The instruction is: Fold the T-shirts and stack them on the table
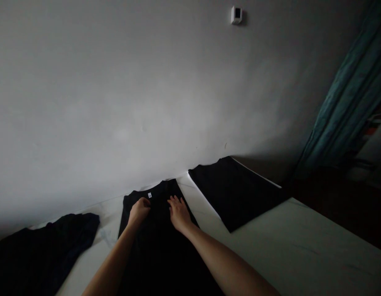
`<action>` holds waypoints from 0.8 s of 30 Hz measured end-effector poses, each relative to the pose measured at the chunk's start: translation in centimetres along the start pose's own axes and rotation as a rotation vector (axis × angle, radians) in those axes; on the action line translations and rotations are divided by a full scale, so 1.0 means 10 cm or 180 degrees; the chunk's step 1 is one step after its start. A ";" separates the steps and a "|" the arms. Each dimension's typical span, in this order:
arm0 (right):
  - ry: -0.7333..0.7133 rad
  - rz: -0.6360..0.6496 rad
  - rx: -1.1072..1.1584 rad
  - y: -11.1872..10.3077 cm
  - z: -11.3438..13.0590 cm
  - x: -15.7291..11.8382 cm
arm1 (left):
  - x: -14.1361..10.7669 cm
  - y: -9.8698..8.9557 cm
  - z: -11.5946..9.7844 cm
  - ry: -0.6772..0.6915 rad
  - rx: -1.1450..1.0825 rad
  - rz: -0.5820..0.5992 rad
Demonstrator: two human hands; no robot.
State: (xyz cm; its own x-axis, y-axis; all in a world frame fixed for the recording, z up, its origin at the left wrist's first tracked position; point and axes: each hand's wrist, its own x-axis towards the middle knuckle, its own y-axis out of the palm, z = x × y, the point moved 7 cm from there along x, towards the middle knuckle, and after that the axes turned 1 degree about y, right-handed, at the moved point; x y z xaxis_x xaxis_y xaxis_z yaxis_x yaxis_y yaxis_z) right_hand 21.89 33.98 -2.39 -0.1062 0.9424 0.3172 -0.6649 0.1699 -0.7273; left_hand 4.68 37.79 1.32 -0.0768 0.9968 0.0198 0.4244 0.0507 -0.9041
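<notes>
The half-curled left hand (139,210), its grip unclear, and the flat, open right hand (178,213) are resting on a black cotton T-shirt (159,246) stretching lengthwise ahead; the left is nearer its small white collar label (149,195).

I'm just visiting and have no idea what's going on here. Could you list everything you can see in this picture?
black T-shirt: one, black, lying on the pale surface, centre
neck label: one, white, at the T-shirt's collar
folded garment: one, black, right of the T-shirt
crumpled garment: one, near-black, lower left
pale surface: one, off-white, under the garments
wall: one, grey-white, behind the surface
wall device: one, white, high on the wall
curtain: one, teal, far right
left hand: one, bare, on the T-shirt beside the collar, fingers curled
right hand: one, bare, on the T-shirt, fingers spread
</notes>
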 end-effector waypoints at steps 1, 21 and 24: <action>0.0013 -0.0022 0.0044 -0.01 0.00 0.00 | 0.00 0.00 -0.01 -0.0014 0.0105 0.0041; -0.0385 0.0776 -0.0127 -0.07 -0.14 0.77 | -0.10 0.12 -0.13 0.0442 0.0468 -0.0137; -0.0404 0.0832 -0.0250 -0.14 -0.10 0.66 | -0.17 0.01 -0.22 0.0698 0.0414 -0.0212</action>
State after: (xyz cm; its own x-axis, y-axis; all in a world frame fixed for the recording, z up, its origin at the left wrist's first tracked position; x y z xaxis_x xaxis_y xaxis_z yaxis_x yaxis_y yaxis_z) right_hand 22.86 40.27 0.09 -0.3610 0.9144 0.1829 -0.5441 -0.0473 -0.8377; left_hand 6.82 36.20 2.11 0.1026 0.9817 0.1605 0.3043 0.1226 -0.9446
